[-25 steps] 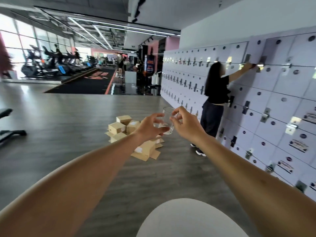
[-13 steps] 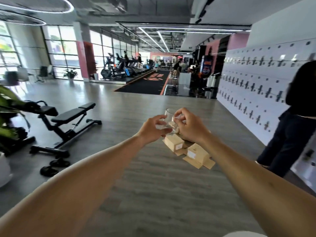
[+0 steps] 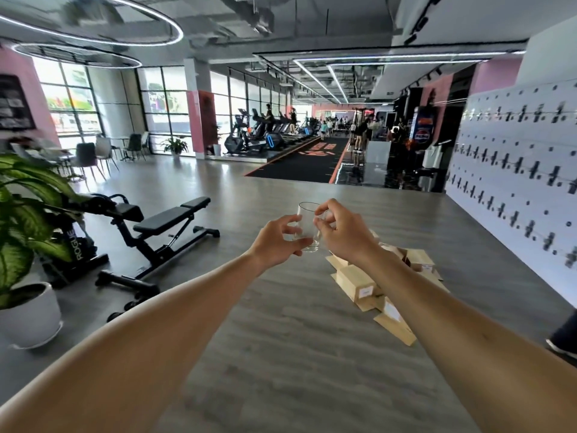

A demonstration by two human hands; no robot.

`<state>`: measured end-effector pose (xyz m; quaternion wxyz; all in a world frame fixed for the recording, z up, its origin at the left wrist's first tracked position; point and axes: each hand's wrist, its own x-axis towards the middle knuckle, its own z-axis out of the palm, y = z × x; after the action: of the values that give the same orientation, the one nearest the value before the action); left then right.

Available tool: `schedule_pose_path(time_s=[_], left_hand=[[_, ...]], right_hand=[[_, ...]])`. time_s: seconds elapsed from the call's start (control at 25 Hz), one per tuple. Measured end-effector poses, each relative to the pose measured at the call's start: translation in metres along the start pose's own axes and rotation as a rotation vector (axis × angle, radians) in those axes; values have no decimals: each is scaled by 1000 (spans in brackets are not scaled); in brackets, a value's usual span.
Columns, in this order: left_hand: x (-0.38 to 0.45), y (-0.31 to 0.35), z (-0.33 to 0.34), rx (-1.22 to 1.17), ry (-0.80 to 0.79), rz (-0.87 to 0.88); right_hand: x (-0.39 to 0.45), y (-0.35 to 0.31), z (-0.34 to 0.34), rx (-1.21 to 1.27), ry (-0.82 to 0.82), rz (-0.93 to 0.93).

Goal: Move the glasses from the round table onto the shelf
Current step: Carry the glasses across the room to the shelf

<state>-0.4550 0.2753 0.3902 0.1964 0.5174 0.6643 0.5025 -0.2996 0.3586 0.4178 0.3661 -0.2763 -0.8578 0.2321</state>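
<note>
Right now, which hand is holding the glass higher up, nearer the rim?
The right hand: it grips the glass near the rim, while the left hand holds it lower, toward the base.

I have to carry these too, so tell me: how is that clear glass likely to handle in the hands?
The glass looks thin-walled and clear, so it is probably light but fragile if knocked. Its smooth sides may be slippery, which could be why both the left hand and the right hand hold it. It looks empty, so spilling seems unlikely.
</note>
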Motion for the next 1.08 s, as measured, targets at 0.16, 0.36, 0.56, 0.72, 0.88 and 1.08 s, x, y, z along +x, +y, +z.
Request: schedule_pose_path(time_s=[0.16, 0.36, 0.56, 0.72, 0.88, 1.08], left_hand=[[71, -18, 1, -13, 41, -31], [144, -38, -16, -12, 95, -47], [216, -77, -47, -15, 142, -63], [275, -114, -88, -27, 185, -64], [337, -147, -145, 0, 230, -49], [392, -190, -219, 34, 312, -58]], right_hand=[[69, 37, 13, -7, -47, -20], [148, 60, 37, 23, -77, -54], [229, 78, 79, 20, -138, -87], [306, 77, 120, -26, -199, -142], [386, 70, 172, -26, -216, -175], [471, 50, 246, 26, -239, -236]])
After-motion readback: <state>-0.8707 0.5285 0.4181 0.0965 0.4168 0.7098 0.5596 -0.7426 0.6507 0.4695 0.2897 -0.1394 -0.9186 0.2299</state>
